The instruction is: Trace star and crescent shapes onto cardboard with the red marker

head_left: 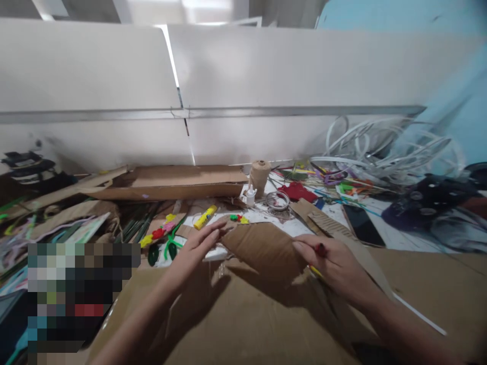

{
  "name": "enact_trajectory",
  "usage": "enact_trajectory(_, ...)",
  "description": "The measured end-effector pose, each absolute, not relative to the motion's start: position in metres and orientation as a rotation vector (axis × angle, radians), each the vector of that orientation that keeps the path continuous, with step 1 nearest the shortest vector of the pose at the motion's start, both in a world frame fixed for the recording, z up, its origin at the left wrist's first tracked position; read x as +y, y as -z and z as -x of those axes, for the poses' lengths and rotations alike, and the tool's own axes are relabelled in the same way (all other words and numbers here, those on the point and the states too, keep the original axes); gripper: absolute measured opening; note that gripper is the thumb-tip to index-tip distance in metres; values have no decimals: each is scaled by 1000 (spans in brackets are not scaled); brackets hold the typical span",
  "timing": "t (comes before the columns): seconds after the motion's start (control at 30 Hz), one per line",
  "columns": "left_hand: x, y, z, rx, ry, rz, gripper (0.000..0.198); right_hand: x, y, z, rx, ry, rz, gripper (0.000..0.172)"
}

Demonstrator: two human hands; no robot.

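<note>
A cut piece of brown cardboard (264,247) is held up between my hands, above a large cardboard sheet (236,324). My left hand (200,246) pinches its left corner between thumb and fingers. At the right edge, my right hand (331,261) grips the piece with the thumb on top. A thin red-and-yellow stick-like tool (320,249), perhaps a pencil or pen, also sits in my right hand; most of it is hidden by the fingers. The piece casts a dark shadow on the sheet below.
A yellow glue stick (204,217), pipe-cleaner flowers (162,230), a twine cone (260,178) and a small white bottle (250,195) lie beyond my hands. Rightward are cardboard strips (331,223), a phone (364,224), a dark cap (426,203) and coiled white strips (380,142). A long cardboard tray (171,191) stands behind.
</note>
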State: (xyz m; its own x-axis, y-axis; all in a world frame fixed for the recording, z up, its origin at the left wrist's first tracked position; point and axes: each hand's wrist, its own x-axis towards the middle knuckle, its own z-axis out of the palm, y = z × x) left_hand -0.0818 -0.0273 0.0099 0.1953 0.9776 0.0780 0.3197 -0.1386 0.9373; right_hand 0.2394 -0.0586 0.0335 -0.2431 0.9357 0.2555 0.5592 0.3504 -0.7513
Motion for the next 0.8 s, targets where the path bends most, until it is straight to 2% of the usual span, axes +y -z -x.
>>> enact_trajectory(0.13,-28,2,71,1148,-962,-1266,38,-46,-31,-230,-1770,-988,1269,62)
enact_trajectory(0.27,-26,25,64,1187,-1021,-1132,48,-45,-22,-225,-1769,-1064,1237,59)
enact_trajectory(0.37,-23,42,57,1204,-1081,-987,77,-48,-15,-220,-1794,-732,1282,46)
enact_trajectory(0.47,-22,53,42,1122,-1092,-874,98,-52,-6,-208,-1837,-333,1214,30)
enact_trajectory(0.63,-24,44,12,928,-1178,-967,128,-60,11,-178,-1999,-217,1070,29)
enact_trajectory(0.7,-29,32,9,956,-1187,-1010,126,-64,15,-170,-2018,-276,1059,29)
enact_trajectory(0.8,-41,16,15,1015,-1139,-1009,106,-62,14,-171,-2078,-427,1018,33)
